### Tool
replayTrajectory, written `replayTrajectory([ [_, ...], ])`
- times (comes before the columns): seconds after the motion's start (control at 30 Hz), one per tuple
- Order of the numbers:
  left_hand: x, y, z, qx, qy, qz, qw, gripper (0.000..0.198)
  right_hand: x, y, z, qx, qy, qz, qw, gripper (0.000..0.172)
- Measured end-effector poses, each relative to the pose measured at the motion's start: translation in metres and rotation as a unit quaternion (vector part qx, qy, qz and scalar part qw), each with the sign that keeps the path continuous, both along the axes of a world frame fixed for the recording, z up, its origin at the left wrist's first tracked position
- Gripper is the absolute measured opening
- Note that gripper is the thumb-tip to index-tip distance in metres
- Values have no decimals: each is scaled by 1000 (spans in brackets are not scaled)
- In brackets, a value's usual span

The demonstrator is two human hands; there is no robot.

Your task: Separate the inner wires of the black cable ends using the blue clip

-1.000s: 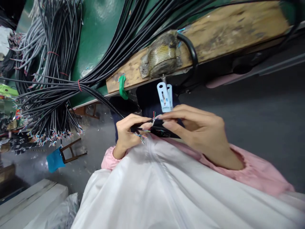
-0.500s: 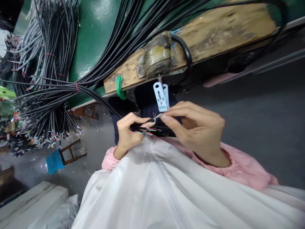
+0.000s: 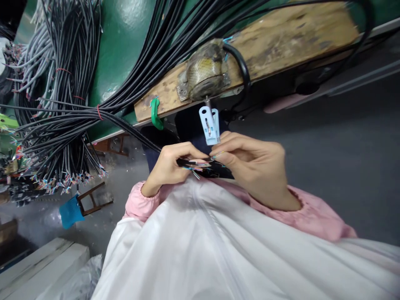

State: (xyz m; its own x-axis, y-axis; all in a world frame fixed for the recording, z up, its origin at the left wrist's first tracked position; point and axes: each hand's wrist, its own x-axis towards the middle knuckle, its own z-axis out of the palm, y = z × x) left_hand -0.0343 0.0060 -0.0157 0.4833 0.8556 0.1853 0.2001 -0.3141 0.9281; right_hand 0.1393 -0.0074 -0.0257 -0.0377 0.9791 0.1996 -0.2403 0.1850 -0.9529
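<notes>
Black cables (image 3: 137, 132) run off the bench into my left hand (image 3: 175, 163), whose fingers are wrapped around their ends. Thin coloured wires (image 3: 196, 170) fan out from the stripped ends below its fingers. My right hand (image 3: 253, 166) pinches the fine wires of one cable end between thumb and forefinger, close to my left fingertips. Just above the pinch hangs a light blue clothes peg (image 3: 210, 127), fixed to the shaft of a small motor (image 3: 204, 73) wrapped in yellowish tape. Exactly which wires lie inside the pinch is hidden.
The motor sits on a wooden board (image 3: 290, 41) along the edge of the green bench (image 3: 125, 37). A green hook-shaped piece (image 3: 155, 113) clasps the board's edge. Bundles of black cable (image 3: 75, 50) cover the bench's left side. A blue-topped stool (image 3: 71, 211) stands below.
My left hand has moved slightly right, closer to my right fingertips. My right hand has shifted a little left and now pinches the wires lower, near the cable end.
</notes>
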Motion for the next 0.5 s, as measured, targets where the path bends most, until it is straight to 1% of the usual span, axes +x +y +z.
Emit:
replayTrajectory([
  [0.1,10,-5,-6,43,-13,70,997,38,-5,-4,-3,-14,-1,-38,999,28],
  [0.17,14,-9,-8,80,-17,101,991,39,-7,-6,-5,-46,16,-33,998,31],
  [0.23,15,-13,-9,113,-15,108,988,39,-7,-6,-7,-107,67,15,992,36],
  [0.3,15,-15,-11,131,-2,104,986,41,-4,-6,-8,-164,126,83,975,39],
  [0.33,14,-16,-12,135,12,102,985,42,-2,-6,-7,-177,140,103,969,39],
  [0.37,14,-17,-14,142,28,105,984,42,1,-6,-7,-174,135,109,969,39],
  [0.4,15,-18,-16,155,43,111,981,40,5,-6,-5,-157,110,101,976,36],
  [0.47,17,-21,-21,199,67,130,969,33,12,-5,-1,-88,16,64,994,30],
  [0.5,19,-23,-23,230,68,141,961,27,15,-5,1,-48,-38,45,997,26],
])
